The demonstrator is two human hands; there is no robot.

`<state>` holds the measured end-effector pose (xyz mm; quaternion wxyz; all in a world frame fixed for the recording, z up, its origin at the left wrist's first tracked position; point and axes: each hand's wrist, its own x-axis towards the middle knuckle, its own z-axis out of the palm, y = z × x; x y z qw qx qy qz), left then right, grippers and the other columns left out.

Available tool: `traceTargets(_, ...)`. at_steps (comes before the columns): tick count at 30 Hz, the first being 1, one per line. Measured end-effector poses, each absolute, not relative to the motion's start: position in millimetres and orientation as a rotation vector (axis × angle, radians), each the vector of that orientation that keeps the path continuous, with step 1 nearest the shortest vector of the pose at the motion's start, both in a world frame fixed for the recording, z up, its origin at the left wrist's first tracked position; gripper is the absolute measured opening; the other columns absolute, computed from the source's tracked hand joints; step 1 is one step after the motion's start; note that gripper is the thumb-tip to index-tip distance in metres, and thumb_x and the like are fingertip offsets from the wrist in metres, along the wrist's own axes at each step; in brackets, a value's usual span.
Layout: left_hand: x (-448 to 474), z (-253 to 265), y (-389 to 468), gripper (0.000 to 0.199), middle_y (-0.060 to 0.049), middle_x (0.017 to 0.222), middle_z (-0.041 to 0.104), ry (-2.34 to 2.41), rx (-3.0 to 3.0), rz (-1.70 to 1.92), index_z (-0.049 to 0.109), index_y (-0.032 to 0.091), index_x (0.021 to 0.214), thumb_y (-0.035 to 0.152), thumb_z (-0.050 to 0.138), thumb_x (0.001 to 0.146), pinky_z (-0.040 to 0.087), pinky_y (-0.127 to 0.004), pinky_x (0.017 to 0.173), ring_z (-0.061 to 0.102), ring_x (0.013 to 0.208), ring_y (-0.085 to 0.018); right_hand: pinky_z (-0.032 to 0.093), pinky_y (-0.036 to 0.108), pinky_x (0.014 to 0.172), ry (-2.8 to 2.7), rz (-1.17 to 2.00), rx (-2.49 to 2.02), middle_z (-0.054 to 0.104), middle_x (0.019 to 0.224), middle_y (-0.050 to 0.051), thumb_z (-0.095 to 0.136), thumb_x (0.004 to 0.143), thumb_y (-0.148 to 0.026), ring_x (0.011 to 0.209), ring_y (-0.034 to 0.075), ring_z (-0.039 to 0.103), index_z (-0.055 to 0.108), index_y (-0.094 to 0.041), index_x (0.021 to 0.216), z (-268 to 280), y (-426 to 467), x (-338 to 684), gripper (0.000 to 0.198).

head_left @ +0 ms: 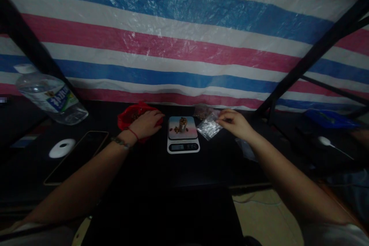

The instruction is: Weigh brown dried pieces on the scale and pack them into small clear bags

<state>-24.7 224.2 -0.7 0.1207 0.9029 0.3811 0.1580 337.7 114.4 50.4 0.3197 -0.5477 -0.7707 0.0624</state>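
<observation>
My left hand (pixel 145 123) lies over the right side of a red plastic bag (pixel 123 119), its fingers stretched out. Small brownish pieces show inside the bag, partly hidden by the hand. With thumb and fingertips, my right hand (pixel 235 122) pinches the upper right edge of a small clear plastic bag (pixel 210 126). Between the hands stands a white digital kitchen scale (pixel 183 146). A cup and brown beans appear on its platform, seemingly a printed picture; the display's digits are too small to read.
Behind the small bag lies another clear bag (pixel 201 110) with dark bits. A bottle (pixel 52 96), a phone (pixel 77 157) and a white oval object (pixel 62 148) are at left. Right of the dark table (pixel 173 173) are black frame bars (pixel 302 65) and a blue item (pixel 330 118).
</observation>
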Motion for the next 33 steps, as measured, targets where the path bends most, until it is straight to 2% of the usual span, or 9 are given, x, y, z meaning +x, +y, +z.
traceTargets(2, -17, 0, 217, 0.043, -0.013, 0.129, 0.055, 0.850, 2.312, 0.717, 0.053, 0.016, 0.126, 0.039, 0.047, 0.089, 0.036, -0.042, 0.106, 0.049, 0.121, -0.025, 0.046, 0.038, 0.088, -2.081, 0.194, -1.191, 0.064, 0.105, 0.005, 0.062, 0.081, -0.036, 0.099, 0.022, 0.060, 0.071, -0.025, 0.082, 58, 118, 297, 0.014)
traceTargets(5, -14, -10, 204, 0.052, -0.015, 0.136, 0.050, 0.317, 1.755, 0.776, 0.047, 0.018, 0.132, 0.049, 0.029, 0.095, 0.040, -0.042, 0.103, 0.048, 0.124, -0.025, 0.039, 0.045, 0.101, -2.179, 0.234, -0.949, 0.056, 0.126, 0.001, 0.062, 0.082, -0.029, 0.119, 0.023, 0.050, 0.072, -0.029, 0.085, 58, 127, 239, 0.010)
traceTargets(8, -19, -21, 195, 0.061, -0.013, 0.141, 0.045, 0.024, 1.637, 0.699, 0.044, 0.021, 0.136, 0.055, 0.051, 0.086, 0.037, -0.043, 0.104, 0.044, 0.127, -0.028, 0.027, 0.051, 0.110, -2.252, 0.201, -0.810, 0.050, 0.134, 0.000, 0.065, 0.079, -0.020, 0.132, 0.025, 0.036, 0.071, -0.027, 0.082, 45, 134, 197, 0.010)
traceTargets(10, -23, -23, 192, 0.072, -0.012, 0.136, 0.049, 0.032, 1.716, 0.631, 0.045, 0.022, 0.135, 0.054, 0.066, 0.075, 0.037, -0.044, 0.103, 0.046, 0.124, -0.030, 0.024, 0.052, 0.112, -2.248, 0.180, -0.791, 0.047, 0.136, 0.000, 0.064, 0.076, -0.015, 0.136, 0.026, 0.029, 0.070, -0.026, 0.082, 31, 136, 182, 0.014)
traceTargets(12, -24, -21, 190, 0.074, -0.012, 0.128, 0.054, 0.120, 1.796, 0.591, 0.048, 0.021, 0.132, 0.053, 0.072, 0.070, 0.040, -0.045, 0.099, 0.051, 0.117, -0.030, 0.024, 0.053, 0.111, -2.214, 0.159, -0.797, 0.047, 0.137, 0.000, 0.062, 0.074, -0.012, 0.138, 0.028, 0.025, 0.069, -0.025, 0.080, 16, 137, 176, 0.016)
traceTargets(15, -22, -17, 187, 0.066, -0.011, 0.121, 0.057, 0.232, 1.887, 0.601, 0.049, 0.021, 0.128, 0.052, 0.069, 0.073, 0.043, -0.045, 0.095, 0.055, 0.110, -0.028, 0.027, 0.055, 0.109, -2.174, 0.151, -0.814, 0.050, 0.133, 0.001, 0.059, 0.071, -0.012, 0.136, 0.029, 0.029, 0.068, -0.025, 0.077, -4, 137, 176, 0.016)
traceTargets(21, -21, -10, 183, 0.088, -0.014, 0.135, 0.046, 0.350, 2.220, 0.754, 0.039, 0.020, 0.135, 0.052, 0.077, 0.062, 0.036, -0.048, 0.103, 0.046, 0.122, -0.032, 0.032, 0.053, 0.108, -2.055, 0.167, -0.862, 0.050, 0.131, 0.004, 0.053, 0.074, -0.012, 0.133, 0.027, 0.035, 0.067, -0.023, 0.080, -13, 138, 177, 0.019)
traceTargets(26, -20, -7, 181, 0.072, -0.012, 0.125, 0.053, 0.483, 2.430, 0.870, 0.042, 0.020, 0.132, 0.050, 0.070, 0.071, 0.041, -0.045, 0.098, 0.051, 0.113, -0.028, 0.039, 0.046, 0.104, -1.955, 0.250, -0.950, 0.049, 0.128, 0.005, 0.046, 0.078, -0.009, 0.124, 0.023, 0.044, 0.068, -0.023, 0.086, 0, 135, 177, 0.027)
traceTargets(33, -16, -4, 178, 0.068, -0.013, 0.117, 0.055, 0.674, 2.703, 1.003, 0.045, 0.016, 0.129, 0.047, 0.067, 0.072, 0.040, -0.045, 0.096, 0.050, 0.110, -0.028, 0.046, 0.039, 0.093, -1.853, 0.350, -1.016, 0.054, 0.118, 0.008, 0.056, 0.084, -0.021, 0.109, 0.021, 0.055, 0.068, -0.022, 0.089, -11, 128, 177, 0.013)
